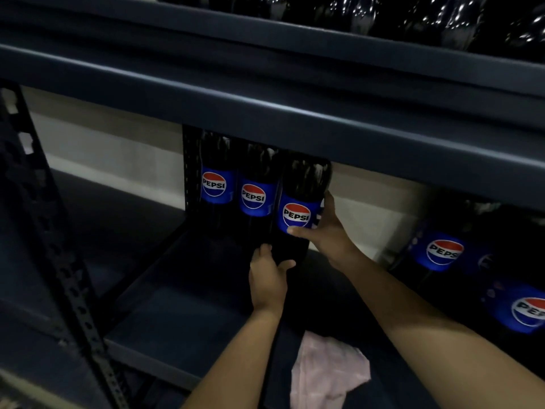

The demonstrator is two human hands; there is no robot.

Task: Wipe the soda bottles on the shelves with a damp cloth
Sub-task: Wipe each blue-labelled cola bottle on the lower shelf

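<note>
Three dark Pepsi bottles with blue labels stand in a row at the back of the lower shelf (182, 302). Both hands hold the rightmost bottle (298, 208). My right hand (324, 231) grips it at the label, thumb across the front and fingers behind. My left hand (269, 276) grips its dark lower body. The other two bottles (216, 184) (254, 196) stand to its left, untouched. A pale pink cloth (327, 376) lies crumpled on the shelf near the front edge, below my arms, with neither hand on it.
More Pepsi bottles (442, 252) (522, 311) stand on the same shelf at the right. The dark upper shelf beam (265, 113) hangs low over the bottle tops, with other dark bottles (442, 16) above it. A perforated metal upright (44, 231) slants at the left.
</note>
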